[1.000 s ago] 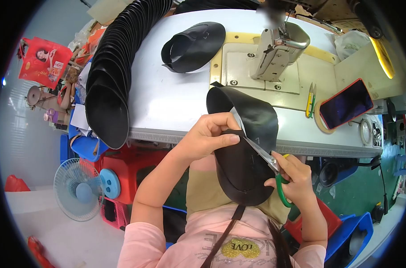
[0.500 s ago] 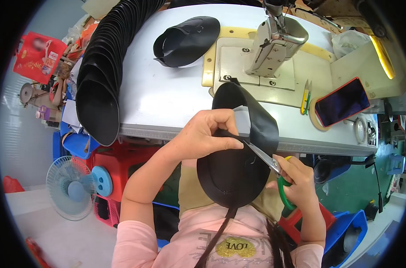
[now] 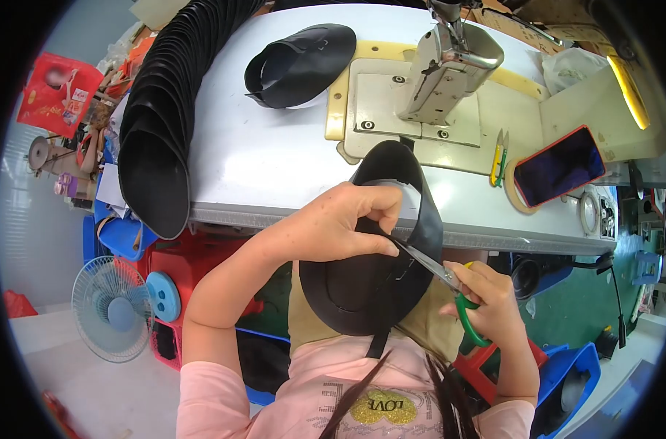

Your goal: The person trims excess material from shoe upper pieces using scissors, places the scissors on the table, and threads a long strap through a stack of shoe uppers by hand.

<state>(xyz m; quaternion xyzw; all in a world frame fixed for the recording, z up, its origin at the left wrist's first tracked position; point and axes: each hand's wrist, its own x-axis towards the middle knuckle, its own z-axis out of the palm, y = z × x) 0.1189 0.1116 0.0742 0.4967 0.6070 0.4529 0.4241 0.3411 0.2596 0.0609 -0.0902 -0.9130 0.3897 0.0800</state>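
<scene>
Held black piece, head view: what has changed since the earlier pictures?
The held black piece has turned clockwise in the picture: its upper end swung right, its lower end left. Nothing was taken hold of or let go: the left hand grips the piece, the right hand the green-handled scissors. The view shifted slightly; the phone and second black piece stayed put.

Left of the machine head [image 3: 454,80], my left grip [image 3: 348,223] could cross the table [image 3: 234,172] toward the black stack [image 3: 157,124] (a loose black piece [image 3: 320,64] sits between); right of it, snips [image 3: 499,158] and phone [image 3: 560,167] obstruct.
</scene>
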